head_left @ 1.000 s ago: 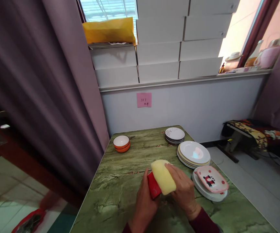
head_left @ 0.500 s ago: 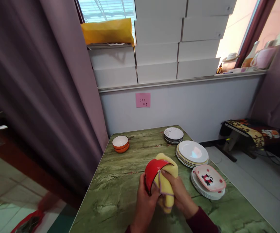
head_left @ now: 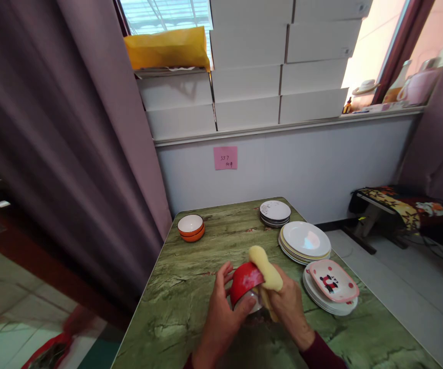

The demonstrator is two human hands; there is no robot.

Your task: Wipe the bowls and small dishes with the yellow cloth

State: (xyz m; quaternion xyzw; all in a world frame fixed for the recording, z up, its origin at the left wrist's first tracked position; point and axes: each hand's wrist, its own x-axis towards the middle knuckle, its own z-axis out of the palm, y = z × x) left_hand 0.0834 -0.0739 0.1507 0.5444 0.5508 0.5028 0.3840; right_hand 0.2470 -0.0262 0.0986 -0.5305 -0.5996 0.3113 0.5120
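Note:
Over the near part of the green wood-grain table (head_left: 175, 302), my left hand (head_left: 223, 307) grips a red bowl (head_left: 244, 279) from its left side, the thumb on the pale part and the fingers behind. The bowl is tilted. A yellow cloth (head_left: 265, 269) is bunched in my right hand (head_left: 288, 302) and presses against the bowl's right side and rim. Part of the cloth hangs below the hand. My right fingers are partly hidden by the cloth.
Two orange bowls (head_left: 191, 229) are stacked at the far left. Along the right edge stand patterned plates (head_left: 275, 211), larger white plates (head_left: 306, 240), and a pile topped by a pink-rimmed cartoon dish (head_left: 332, 281). White boxes (head_left: 248, 46) line the sill behind.
The bowl has turned in my left hand, and its pale part now shows toward me. My right hand has shifted the cloth from across the opening to the right side and rim.

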